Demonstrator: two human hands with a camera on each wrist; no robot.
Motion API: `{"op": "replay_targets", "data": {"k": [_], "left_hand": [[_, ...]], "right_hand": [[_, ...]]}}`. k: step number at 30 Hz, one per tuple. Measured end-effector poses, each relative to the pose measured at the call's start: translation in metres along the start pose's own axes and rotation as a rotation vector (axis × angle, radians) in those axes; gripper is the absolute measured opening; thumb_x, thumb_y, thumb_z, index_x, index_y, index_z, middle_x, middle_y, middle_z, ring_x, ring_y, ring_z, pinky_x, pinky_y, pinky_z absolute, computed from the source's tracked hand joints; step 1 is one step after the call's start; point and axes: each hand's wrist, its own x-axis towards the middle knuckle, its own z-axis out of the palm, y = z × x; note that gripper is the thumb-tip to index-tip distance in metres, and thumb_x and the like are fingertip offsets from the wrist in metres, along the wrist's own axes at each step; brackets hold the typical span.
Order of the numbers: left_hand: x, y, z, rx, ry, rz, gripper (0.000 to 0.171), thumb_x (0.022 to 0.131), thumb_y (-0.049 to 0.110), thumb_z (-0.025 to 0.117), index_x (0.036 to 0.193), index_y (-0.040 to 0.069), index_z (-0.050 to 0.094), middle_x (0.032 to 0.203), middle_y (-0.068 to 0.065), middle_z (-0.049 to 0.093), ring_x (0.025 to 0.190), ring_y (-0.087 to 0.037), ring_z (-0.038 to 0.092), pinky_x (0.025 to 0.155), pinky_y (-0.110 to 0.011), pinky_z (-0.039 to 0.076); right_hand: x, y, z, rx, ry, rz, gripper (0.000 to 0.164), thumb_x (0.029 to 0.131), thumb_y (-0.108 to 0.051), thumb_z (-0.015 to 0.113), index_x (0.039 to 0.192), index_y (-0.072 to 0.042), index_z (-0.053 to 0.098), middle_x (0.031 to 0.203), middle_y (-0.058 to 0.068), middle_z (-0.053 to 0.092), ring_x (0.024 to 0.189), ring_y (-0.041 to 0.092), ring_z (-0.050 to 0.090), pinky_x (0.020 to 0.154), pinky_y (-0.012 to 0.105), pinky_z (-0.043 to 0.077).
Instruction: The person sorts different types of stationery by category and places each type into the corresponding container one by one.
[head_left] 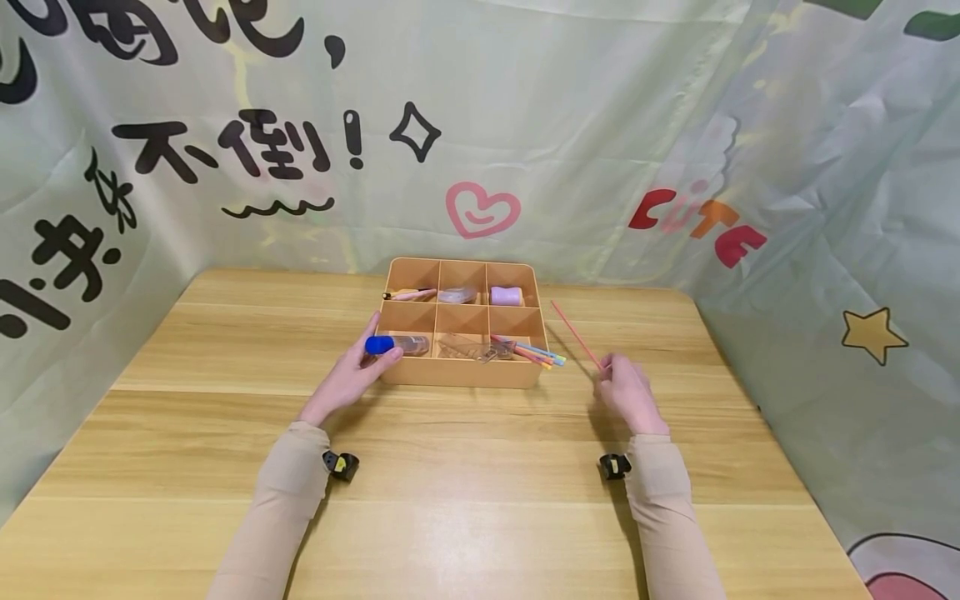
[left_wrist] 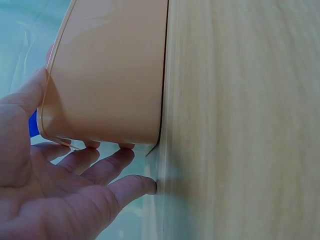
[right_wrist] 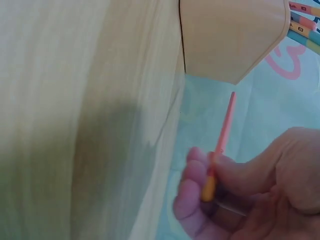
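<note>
A tan organizer box (head_left: 459, 373) with several compartments stands at the back of the table. My left hand (head_left: 351, 375) holds its front left corner, the thumb by the front rim and the fingers along the left side wall. Beside that thumb, a clear tube with a blue cap (head_left: 379, 345) lies across the front left compartment. To the right of the box, my right hand (head_left: 628, 393) pinches a slim pink pencil (head_left: 576, 335) near its orange end, the other end pointing toward the box. Several coloured pencils (head_left: 534, 353) jut out over the box's front right rim.
Back compartments hold pink and black slender things (head_left: 411, 295), a translucent item (head_left: 456, 295) and a purple item (head_left: 506, 296). Clear items (head_left: 472, 348) lie in the front middle one. Behind the wooden table (head_left: 480, 500) hangs a printed cloth (head_left: 570, 125).
</note>
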Motion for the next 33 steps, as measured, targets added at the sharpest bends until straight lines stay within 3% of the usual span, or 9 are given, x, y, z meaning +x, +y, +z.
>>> {"op": "replay_targets", "data": {"k": [7, 20, 24, 33], "left_hand": [[0.001, -0.003, 0.001, -0.002, 0.001, 0.005, 0.079, 0.098, 0.039, 0.051, 0.155, 0.024, -0.001, 0.150, -0.032, 0.023, 0.131, -0.040, 0.036, 0.109, -0.054, 0.030], [-0.001, 0.001, 0.000, -0.001, 0.003, -0.003, 0.079, 0.098, 0.040, 0.052, 0.155, 0.024, 0.000, 0.146, -0.033, 0.031, 0.129, -0.040, 0.039, 0.108, -0.054, 0.032], [-0.001, 0.002, 0.000, -0.008, 0.001, 0.000, 0.079, 0.098, 0.039, 0.052, 0.155, 0.024, 0.000, 0.147, -0.033, 0.030, 0.129, -0.040, 0.038, 0.108, -0.054, 0.032], [-0.001, 0.003, 0.000, 0.001, -0.001, -0.026, 0.080, 0.097, 0.042, 0.052, 0.155, 0.027, -0.001, 0.149, -0.032, 0.027, 0.131, -0.041, 0.035, 0.109, -0.054, 0.029]], "right_hand": [[0.002, -0.001, 0.002, 0.026, 0.177, -0.065, 0.021, 0.087, 0.009, 0.050, 0.106, 0.013, 0.061, 0.088, 0.027, 0.066, 0.065, 0.029, 0.056, 0.050, 0.033, 0.044], [0.011, -0.004, 0.006, 0.089, 0.624, -0.223, 0.012, 0.089, 0.005, 0.058, 0.094, 0.009, 0.069, 0.072, 0.021, 0.068, 0.058, 0.031, 0.060, 0.053, 0.046, 0.049], [0.012, -0.005, 0.006, 0.136, 0.677, -0.267, 0.012, 0.088, 0.005, 0.059, 0.093, 0.009, 0.069, 0.075, 0.022, 0.069, 0.061, 0.031, 0.064, 0.053, 0.047, 0.052], [0.015, -0.005, 0.007, 0.191, 0.707, -0.371, 0.012, 0.087, 0.007, 0.061, 0.094, 0.010, 0.070, 0.080, 0.023, 0.070, 0.064, 0.033, 0.065, 0.057, 0.049, 0.056]]}}
